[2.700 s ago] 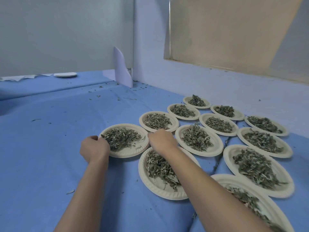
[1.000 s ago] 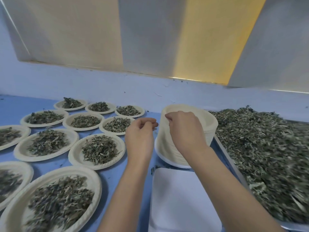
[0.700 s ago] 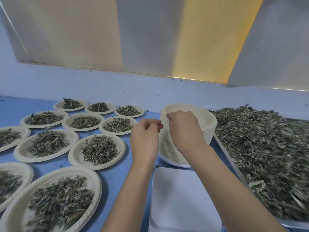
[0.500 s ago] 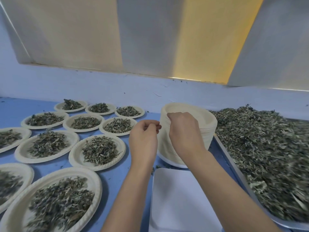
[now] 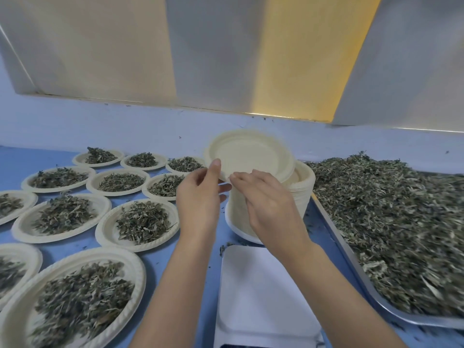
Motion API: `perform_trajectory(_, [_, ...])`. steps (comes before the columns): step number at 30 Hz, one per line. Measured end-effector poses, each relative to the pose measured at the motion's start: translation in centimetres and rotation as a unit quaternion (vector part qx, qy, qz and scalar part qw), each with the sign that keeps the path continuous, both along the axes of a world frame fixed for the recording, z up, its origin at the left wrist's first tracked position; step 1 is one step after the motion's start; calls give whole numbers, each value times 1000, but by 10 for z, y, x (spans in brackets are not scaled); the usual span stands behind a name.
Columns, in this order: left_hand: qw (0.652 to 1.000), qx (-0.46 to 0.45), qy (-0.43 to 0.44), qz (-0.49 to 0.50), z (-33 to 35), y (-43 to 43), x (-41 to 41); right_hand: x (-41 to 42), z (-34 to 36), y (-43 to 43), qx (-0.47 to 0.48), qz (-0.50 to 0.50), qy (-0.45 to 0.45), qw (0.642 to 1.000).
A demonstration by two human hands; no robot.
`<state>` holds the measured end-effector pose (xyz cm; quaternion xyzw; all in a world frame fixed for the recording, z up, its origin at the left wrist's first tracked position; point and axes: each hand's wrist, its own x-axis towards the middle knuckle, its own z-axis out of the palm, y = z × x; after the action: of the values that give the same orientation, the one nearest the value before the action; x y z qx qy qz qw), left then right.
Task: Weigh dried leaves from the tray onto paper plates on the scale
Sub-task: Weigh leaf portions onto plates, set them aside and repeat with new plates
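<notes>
Left hand [image 5: 198, 199] and right hand [image 5: 271, 204] both pinch one empty plate [image 5: 251, 154] above one stack [image 5: 301, 194], eleven full plates [image 5: 101, 228] on the left.

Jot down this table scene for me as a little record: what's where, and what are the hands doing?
Top plate: empty, tilted above the plate stack
Left hand: pinches the top plate's near rim
Right hand: fingertips at the same rim; grip hidden
Scale: white, no plate on it yet
Tray: right of the scale, heaped with dried leaves
Filled plates: in rows at left on the blue table
</notes>
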<state>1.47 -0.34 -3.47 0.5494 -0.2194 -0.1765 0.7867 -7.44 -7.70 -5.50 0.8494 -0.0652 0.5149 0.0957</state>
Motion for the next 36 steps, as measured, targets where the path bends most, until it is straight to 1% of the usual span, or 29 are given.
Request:
perform_trajectory(3, [1000, 10, 15, 25, 1, 4, 4, -6, -2, 3, -14, 12, 6, 1000])
perform_trajectory(5, [999, 22, 18, 29, 3, 6, 6, -9, -1, 4, 0, 20, 5, 1000])
perform_trajectory(6, [999, 31, 12, 30, 4, 6, 6, -11, 0, 7, 32, 17, -8, 999])
perform_trajectory(8, [999, 43, -9, 29, 8, 9, 5, -15, 5, 12, 136, -2, -65, 989])
perform_trajectory(9, [998, 49, -25, 28, 10, 11, 4, -17, 9, 14, 195, -15, -105, 975])
perform_trajectory(11, [995, 71, -71, 21, 14, 18, 3, -25, 18, 13, 315, -43, -177, 932])
perform_trajectory(12, [992, 85, -97, 13, 16, 22, 3, -30, 23, 10, 380, -50, -198, 902])
perform_trajectory(14, [983, 116, -140, -10, 20, 30, 3, -41, 31, 3, 503, -21, -221, 835])
perform_trajectory(15, [979, 129, -155, -25, 22, 33, 3, -46, 33, 0, 543, 1, -228, 808])
perform_trajectory(16, [975, 142, -166, -41, 24, 36, 3, -51, 34, -1, 566, 11, -226, 793])
perform_trajectory(17, [970, 158, -177, -54, 27, 40, 3, -56, 34, -3, 572, 9, -219, 790])
perform_trajectory(22, [933, 264, -222, -98, 32, 56, 4, -73, 28, -4, 588, -1, -153, 794])
perform_trajectory(24, [922, 302, -222, -99, 30, 59, 7, -80, 28, -5, 608, -14, -96, 788])
perform_trajectory(27, [894, 368, -202, -155, 28, 64, 12, -91, 32, -6, 646, -28, 33, 762])
perform_trajectory(31, [855, 432, -164, -237, 25, 70, 17, -103, 30, -9, 673, -61, 203, 709])
perform_trajectory(33, [841, 450, -153, -259, 23, 69, 18, -105, 27, -10, 680, -81, 259, 681])
perform_trajectory(36, [823, 472, -142, -283, 16, 65, 18, -106, 22, -10, 687, -97, 294, 657])
